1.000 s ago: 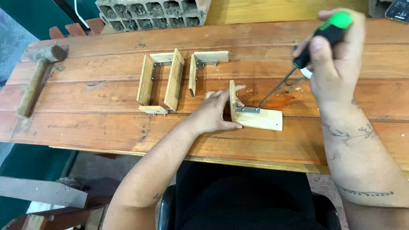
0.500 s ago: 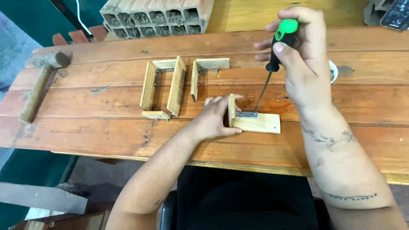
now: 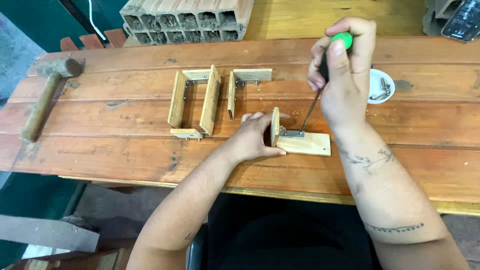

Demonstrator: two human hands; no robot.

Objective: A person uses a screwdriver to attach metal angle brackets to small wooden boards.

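Screwdriver (image 3: 312, 107) handle mostly hidden in gripping right hand (image 3: 345, 80); left hand (image 3: 255, 137) clasps bracket (image 3: 300, 142).

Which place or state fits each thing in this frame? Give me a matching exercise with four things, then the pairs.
Things:
1. mallet
2. screwdriver
3. white dish
4. hollow brick

Places or states:
A. holds loose screws, beside the right hand
B. lies at the bench's left end
C. sits beyond the bench's far edge
D. tip on the metal bracket

Pairs: 1-B, 2-D, 3-A, 4-C
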